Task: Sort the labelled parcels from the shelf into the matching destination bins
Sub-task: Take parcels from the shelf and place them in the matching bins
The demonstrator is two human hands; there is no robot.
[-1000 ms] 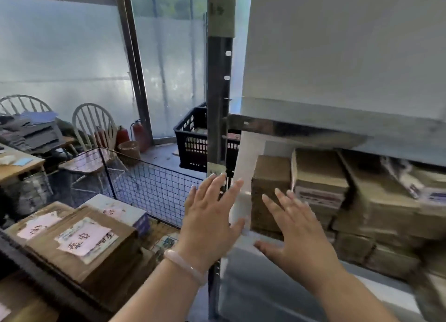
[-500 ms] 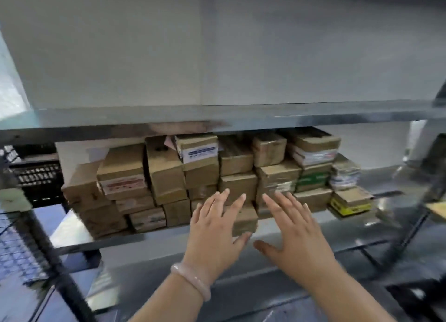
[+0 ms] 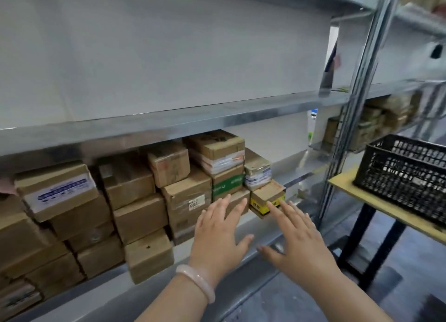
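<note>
A single head-worn wide-angle camera faces forward and slightly down at a grey metal shelving unit (image 3: 217,121), which stands near. Stacked brown cardboard parcels (image 3: 135,215) span the frame from 9 o'clock to centre. The left hand (image 3: 217,237) and right hand (image 3: 299,247) enter from 6 o'clock. A black plastic lattice crate (image 3: 405,177) lies at 3 o'clock. The view is rolled, so the shelf edges slope upward toward 3 o'clock.

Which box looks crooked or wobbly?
The small cardboard box with a yellow label, at the stack's right end, sits skewed, jutting forward. The plain brown cardboard box lower left overhangs the edge of the grey metal shelf.
</note>
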